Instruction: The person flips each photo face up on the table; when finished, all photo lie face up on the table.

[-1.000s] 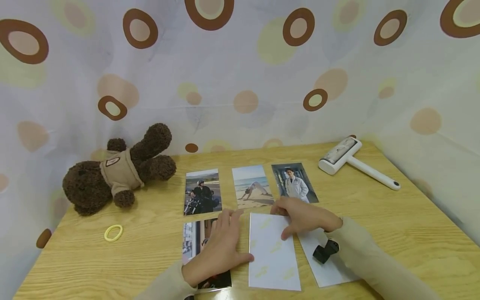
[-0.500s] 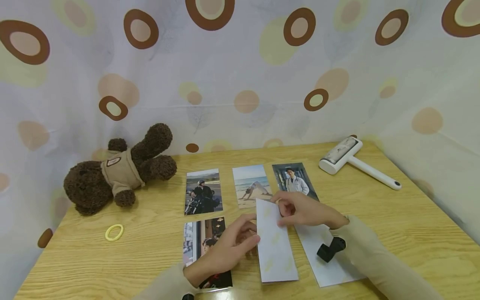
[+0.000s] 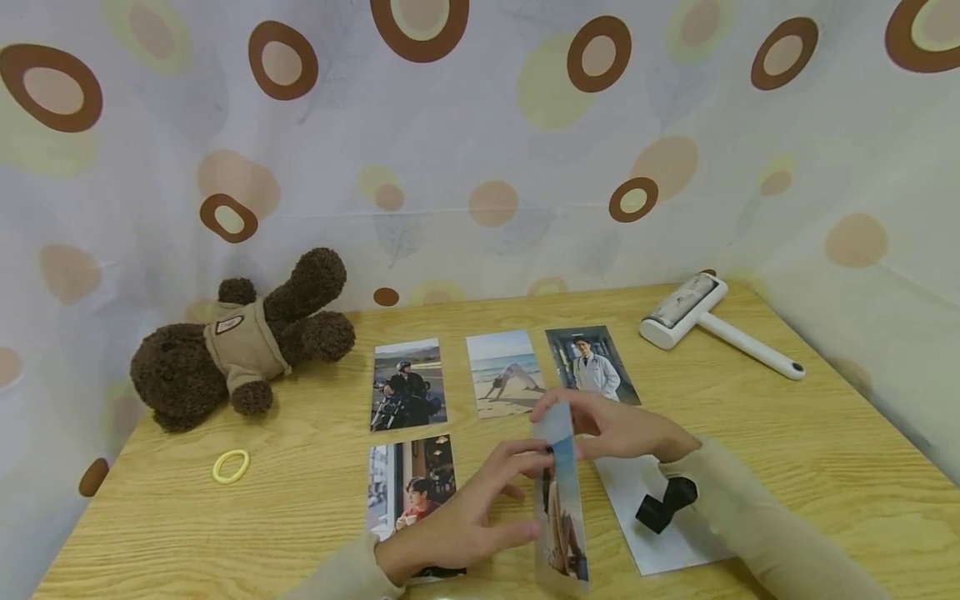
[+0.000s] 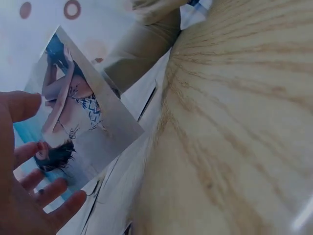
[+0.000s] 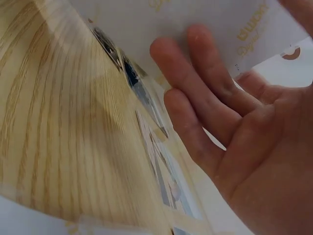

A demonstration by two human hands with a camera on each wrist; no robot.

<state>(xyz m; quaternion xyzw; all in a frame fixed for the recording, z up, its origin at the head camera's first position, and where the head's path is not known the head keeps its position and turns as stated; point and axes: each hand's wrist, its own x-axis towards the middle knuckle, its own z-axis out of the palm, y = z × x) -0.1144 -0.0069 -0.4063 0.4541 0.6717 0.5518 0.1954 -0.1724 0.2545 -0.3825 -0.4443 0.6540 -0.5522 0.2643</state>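
The right hand (image 3: 615, 425) pinches the far end of a beach portrait (image 3: 561, 500), which is tilted steeply over the near middle of the desk (image 3: 187, 533), its printed side turned left. The left hand (image 3: 472, 517) is spread wide beside its left edge; whether the fingertips touch the print I cannot tell. To the left, partly under the left wrist, lies the café photo (image 3: 410, 475); to the right, beneath the right wrist, a face-down print (image 3: 667, 550). The doctor photo (image 3: 588, 362) lies just beyond the right hand.

With only the far end firmly held, the beach portrait could slip and fall back on its printed side, or swing left onto the café photo. If the left hand pushed at its edge, the thin sheet might bow or crease. The right sleeve (image 3: 757, 517), low over the face-down print, could drag it askew; the right hand's knuckles could likewise nudge the doctor photo.
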